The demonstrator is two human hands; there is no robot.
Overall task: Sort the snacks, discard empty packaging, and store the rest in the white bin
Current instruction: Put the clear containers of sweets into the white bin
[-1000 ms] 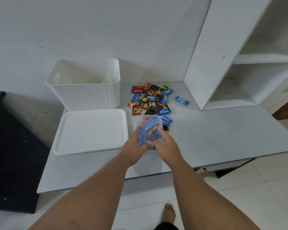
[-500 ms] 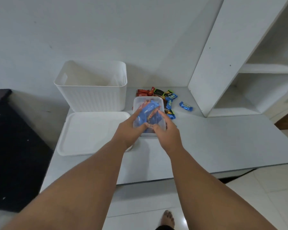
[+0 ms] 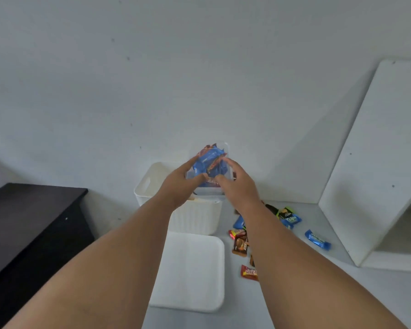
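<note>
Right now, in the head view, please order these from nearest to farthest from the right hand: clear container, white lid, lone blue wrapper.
1. clear container: held in the right hand.
2. lone blue wrapper: on the table, right side.
3. white lid: flat before the bin.

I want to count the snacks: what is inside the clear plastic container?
Blue and red wrapped snacks fill the clear plastic container. Both hands cover its lower part, so the count is unclear.
</note>
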